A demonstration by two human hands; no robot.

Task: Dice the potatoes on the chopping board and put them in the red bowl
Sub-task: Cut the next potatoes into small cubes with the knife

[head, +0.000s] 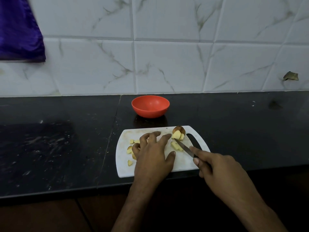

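A home kitchen — black stone counter (66, 148), marbled wall tiles (167, 64).

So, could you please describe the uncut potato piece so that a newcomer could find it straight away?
Start at the white chopping board in front of the red bowl. At its far edge, beside the handle slot, sits the potato chunk. Unlike the small yellow dice nearby, it is bigger and brown-skinned on top.

A single head-worn wide-angle camera looked forward and down from close above the left hand (153, 154) and right hand (215, 166), facing the desk (58, 148) with a tiled wall (167, 56) beyond them.
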